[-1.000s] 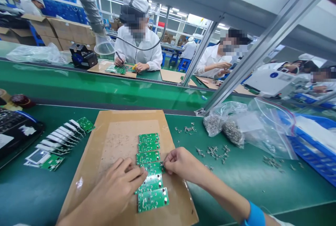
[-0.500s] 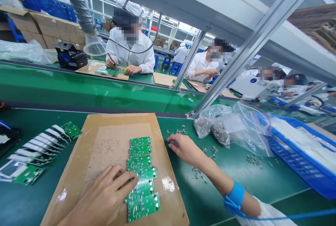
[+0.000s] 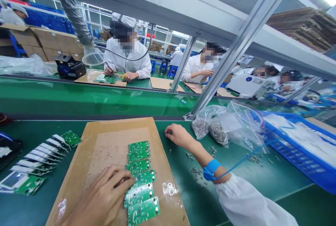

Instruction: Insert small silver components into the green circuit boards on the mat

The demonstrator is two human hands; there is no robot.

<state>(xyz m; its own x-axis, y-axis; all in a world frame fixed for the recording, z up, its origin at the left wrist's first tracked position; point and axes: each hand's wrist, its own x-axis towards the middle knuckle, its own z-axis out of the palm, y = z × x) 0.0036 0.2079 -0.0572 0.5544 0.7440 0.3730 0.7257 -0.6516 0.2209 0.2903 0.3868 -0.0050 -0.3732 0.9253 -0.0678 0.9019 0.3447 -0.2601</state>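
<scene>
Six circuit boards [image 3: 139,177]; left hand [image 3: 105,198] touches one; right hand [image 3: 178,135] beside cardboard [image 3: 110,149].

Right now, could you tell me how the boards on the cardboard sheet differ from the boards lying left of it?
The column of boards on the cardboard sheet lies green faces up; the fanned row of boards on the mat mostly shows white faces. The left hand touches the column; no hand touches the fanned row. Both sets are small green circuit boards.
</scene>
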